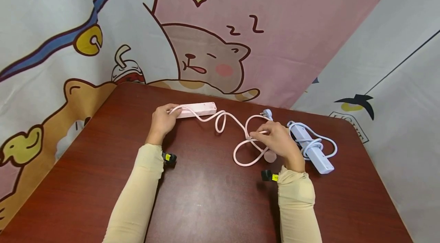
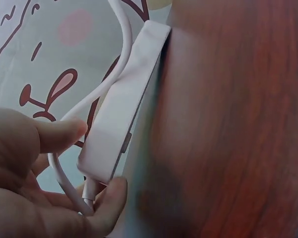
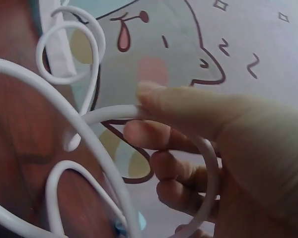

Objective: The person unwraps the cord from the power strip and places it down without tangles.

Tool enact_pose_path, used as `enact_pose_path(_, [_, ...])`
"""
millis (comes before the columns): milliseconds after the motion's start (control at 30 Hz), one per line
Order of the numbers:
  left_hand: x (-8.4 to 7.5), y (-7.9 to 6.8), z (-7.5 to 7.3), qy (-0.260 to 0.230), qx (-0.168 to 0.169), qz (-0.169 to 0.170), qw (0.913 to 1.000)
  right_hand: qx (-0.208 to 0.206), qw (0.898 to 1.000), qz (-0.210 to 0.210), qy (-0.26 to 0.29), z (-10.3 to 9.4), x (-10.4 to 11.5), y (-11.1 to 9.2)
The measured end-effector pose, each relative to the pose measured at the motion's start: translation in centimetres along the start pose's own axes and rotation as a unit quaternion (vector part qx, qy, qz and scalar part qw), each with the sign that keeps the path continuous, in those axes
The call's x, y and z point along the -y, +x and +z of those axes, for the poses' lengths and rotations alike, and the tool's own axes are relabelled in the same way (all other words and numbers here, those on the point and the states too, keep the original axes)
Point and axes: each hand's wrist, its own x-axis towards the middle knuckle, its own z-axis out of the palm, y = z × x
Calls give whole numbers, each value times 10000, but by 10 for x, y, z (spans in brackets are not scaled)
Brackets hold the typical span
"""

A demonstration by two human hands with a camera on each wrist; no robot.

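A pale pink power strip [image 1: 203, 109] lies at the back of the table, and my left hand [image 1: 164, 119] holds it by its left end. In the left wrist view, the thumb [image 2: 64, 134] is at the strip's side, a fingertip is under its end, and the cord [image 2: 92, 94] passes by the thumb. My right hand [image 1: 276, 140] pinches the pink cord [image 1: 237, 122] between thumb and forefinger, where it lies in loose loops. In the right wrist view, a bend of cord [image 3: 121, 111] runs through those fingers. Below that hand sits a round pink plug [image 1: 270, 156].
To the right lies a pale blue power strip [image 1: 319, 159] with its cord [image 1: 335, 145] wound around it. A pale blue plug [image 1: 267, 114] stands just behind my right hand. A printed curtain [image 1: 292, 25] hangs behind the brown table [image 1: 206, 204].
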Motion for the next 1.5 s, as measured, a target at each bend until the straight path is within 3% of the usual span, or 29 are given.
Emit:
enact_pose_path(167, [-2,1,5,162,68,-34,9998,76,9999,-85,48,1,-3,-3])
enact_pose_path(300, [-4,2,10,203,202,-26,9996,181,9973,267,663,-7,-5,-8])
enact_pose_path(400, [-8,1,13,84,207,19,9997,-122,9957,457,801,-18,-6,-15])
enact_pose_path(500, [-16,-1,15,-99,-5,160,9998,-838,9943,446,484,-35,-9,-24])
enact_pose_path(667, [-46,-8,21,-572,-701,803,9927,-1708,9804,983,22,-66,-16,-50])
enact_pose_path(733, [-62,-11,27,-796,-897,1141,9862,-1734,9760,1314,-136,-76,-22,-60])
enact_pose_path(833, [-89,-12,44,-1066,-894,1637,9766,-1621,9702,1767,-336,-88,-35,-71])
enact_pose_path(900, [-109,-12,59,-1149,-656,1948,9719,-1423,9662,2104,-443,-94,-45,-79])
enact_pose_path(1000, [-137,-13,84,-1060,-39,2407,9648,-1012,9592,2571,-592,-99,-59,-87])
enact_pose_path(1167, [-174,-13,123,-160,1177,2954,9479,-25,9519,2962,-783,-101,-76,-96])
enact_pose_path(1233, [-185,-13,138,423,1579,3176,9340,353,9499,2999,-802,-100,-81,-98])
enact_pose_path(1400, [-211,-16,176,1544,2343,3822,8805,896,9423,3133,-762,-100,-86,-105])
enact_pose_path(1500, [-225,-18,197,1945,2656,3902,8599,1061,9393,3167,-790,-99,-89,-108])
